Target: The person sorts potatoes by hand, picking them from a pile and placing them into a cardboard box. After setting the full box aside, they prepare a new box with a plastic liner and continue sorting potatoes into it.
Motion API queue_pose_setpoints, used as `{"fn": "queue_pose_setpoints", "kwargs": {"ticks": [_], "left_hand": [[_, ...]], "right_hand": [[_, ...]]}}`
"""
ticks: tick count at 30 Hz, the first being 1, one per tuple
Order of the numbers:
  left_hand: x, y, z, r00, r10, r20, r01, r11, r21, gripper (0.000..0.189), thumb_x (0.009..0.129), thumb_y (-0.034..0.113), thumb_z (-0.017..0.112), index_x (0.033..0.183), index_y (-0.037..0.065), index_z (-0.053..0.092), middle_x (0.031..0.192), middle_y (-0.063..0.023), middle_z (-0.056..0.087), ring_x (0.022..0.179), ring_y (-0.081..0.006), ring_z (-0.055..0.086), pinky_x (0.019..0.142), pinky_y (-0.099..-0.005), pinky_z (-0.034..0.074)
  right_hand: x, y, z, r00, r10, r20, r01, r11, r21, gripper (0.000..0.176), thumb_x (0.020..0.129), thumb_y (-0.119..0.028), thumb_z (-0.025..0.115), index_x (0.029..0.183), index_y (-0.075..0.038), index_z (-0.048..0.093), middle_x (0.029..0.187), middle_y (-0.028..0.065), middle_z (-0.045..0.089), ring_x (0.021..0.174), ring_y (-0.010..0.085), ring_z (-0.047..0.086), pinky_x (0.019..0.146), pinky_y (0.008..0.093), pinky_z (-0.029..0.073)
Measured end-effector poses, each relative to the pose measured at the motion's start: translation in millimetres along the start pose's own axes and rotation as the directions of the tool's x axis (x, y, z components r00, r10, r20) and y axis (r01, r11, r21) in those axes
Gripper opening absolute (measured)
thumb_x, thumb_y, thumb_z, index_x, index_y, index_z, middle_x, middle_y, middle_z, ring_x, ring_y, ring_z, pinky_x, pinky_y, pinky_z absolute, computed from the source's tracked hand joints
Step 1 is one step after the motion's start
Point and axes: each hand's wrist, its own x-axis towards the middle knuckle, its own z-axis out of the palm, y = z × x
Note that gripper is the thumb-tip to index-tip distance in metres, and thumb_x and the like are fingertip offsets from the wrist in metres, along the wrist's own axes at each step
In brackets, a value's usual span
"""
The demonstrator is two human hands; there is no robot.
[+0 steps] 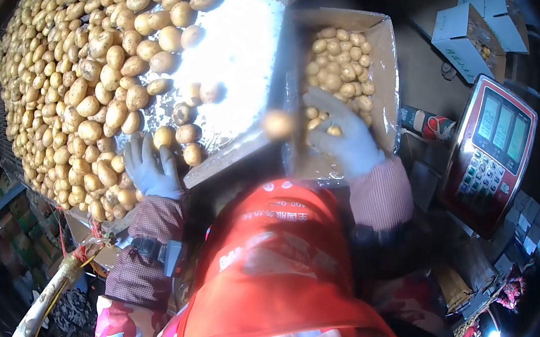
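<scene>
The wearer has 2 pale-grey gloved hands point(152, 167). 1 red-framed electronic panel point(489, 159) carries 3 rectangular grey-green screens point(503, 130). 1 plastic-lined cardboard carton point(390, 69) is present. Oval yellow-brown potatoes point(116, 113) exceed reliable count.

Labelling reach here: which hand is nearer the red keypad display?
Right. The right hand is at the cardboard box, to the left of the red keypad display; the left hand is farther left, by the potato pile.

Brightly lit table point(243, 52), potatoes point(116, 114) heaped at left, a few scattered near the middle
</scene>
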Motion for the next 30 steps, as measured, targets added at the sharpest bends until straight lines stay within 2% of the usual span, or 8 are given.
{"fn": "queue_pose_setpoints", "kwargs": {"ticks": [2,4,8,12,15,17,23,30], "left_hand": [[-2.7,-4.7,5.6,1.0,-0.002,-0.021,0.001,1.0,-0.004,0.042,0.093,0.023,0.06,0.13,0.002,0.06,0.143,-0.0231,0.053,0.133,-0.0485,0.044,0.112,-0.0576,0.033],[-2.4,-4.0,4.8,1.0,0.001,-0.025,-0.002,1.0,-0.014,0.043,0.093,0.023,0.059,0.131,0.002,0.059,0.143,-0.0229,0.053,0.133,-0.0485,0.044,0.112,-0.0575,0.033],[-2.0,-2.6,4.4,1.0,-0.013,-0.007,0.013,1.0,-0.016,0.045,0.093,0.023,0.059,0.133,0.002,0.059,0.143,-0.0233,0.054,0.133,-0.0489,0.044,0.113,-0.0576,0.033],[-1.8,-1.9,6.0,0.998,0.047,-0.044,-0.049,0.998,-0.05,0.044,0.093,0.021,0.058,0.133,0.001,0.059,0.141,-0.0253,0.054,0.135,-0.0497,0.043,0.113,-0.0589,0.033],[1.1,-2.3,5.1,0.997,0.064,-0.04,-0.065,0.998,-0.014,0.043,0.093,0.021,0.057,0.13,0.0,0.06,0.136,-0.0278,0.055,0.131,-0.0498,0.046,0.113,-0.0594,0.034],[4.5,-0.9,4.6,0.997,0.06,-0.047,-0.062,0.997,-0.04,0.042,0.095,0.022,0.058,0.131,0.0,0.061,0.139,-0.0269,0.055,0.134,-0.0485,0.045,0.114,-0.0564,0.033],[-1.2,6.0,-0.1,0.999,0.023,-0.034,-0.022,1.0,0.008,0.041,0.097,0.022,0.059,0.131,-0.002,0.063,0.138,-0.0261,0.058,0.135,-0.0451,0.047,0.115,-0.0542,0.034],[-1.8,0.2,5.5,0.994,0.068,-0.081,-0.069,0.998,-0.01,0.041,0.098,0.024,0.059,0.13,0.0,0.064,0.138,-0.0255,0.058,0.135,-0.0442,0.048,0.114,-0.0536,0.035]], "right_hand": [[50.5,56.4,-40.7,0.981,0.048,-0.188,-0.052,0.998,-0.02,0.069,0.082,0.001,0.069,0.148,-0.002,0.049,0.13,0.0089,0.063,0.1,0.0127,0.06,0.087,0.0263,0.052],[108.6,93.3,-101.1,0.934,0.011,-0.357,-0.164,0.902,-0.4,0.072,0.077,-0.002,0.072,0.146,-0.004,0.053,0.132,0.0132,0.064,0.102,0.0189,0.064,0.089,0.0293,0.053],[179.8,76.3,-136.2,0.896,-0.126,-0.425,-0.269,0.606,-0.749,0.07,0.079,-0.008,0.069,0.147,-0.01,0.052,0.122,0.0227,0.067,0.111,0.035,0.067,0.099,0.0382,0.054],[170.9,113.0,-52.5,0.954,0.173,-0.244,-0.25,0.019,-0.968,0.065,0.083,-0.013,0.068,0.145,-0.019,0.052,0.142,0.0201,0.051,0.132,0.0381,0.051,0.11,0.0454,0.045],[54.8,134.8,-10.1,1.0,0.016,0.012,0.012,0.033,-0.999,0.063,0.08,-0.015,0.067,0.14,-0.027,0.058,0.156,0.0153,0.034,0.147,0.0392,0.027,0.12,0.0493,0.032],[10.6,149.5,0.6,0.943,0.275,0.185,0.165,0.094,-0.982,0.052,0.08,-0.011,0.064,0.13,-0.025,0.068,0.157,0.0167,0.036,0.144,0.0393,0.035,0.118,0.0456,0.035],[-35.2,166.2,-42.7,0.881,0.436,-0.183,-0.379,0.418,-0.826,0.043,0.085,-0.008,0.058,0.124,-0.018,0.071,0.156,0.021,0.041,0.128,0.0393,0.056,0.11,0.0394,0.046],[-51.7,167.7,-36.0,0.938,0.252,-0.238,-0.34,0.526,-0.78,0.04,0.086,-0.008,0.06,0.124,-0.015,0.071,0.153,0.0203,0.045,0.13,0.0372,0.055,0.109,0.039,0.046]]}}
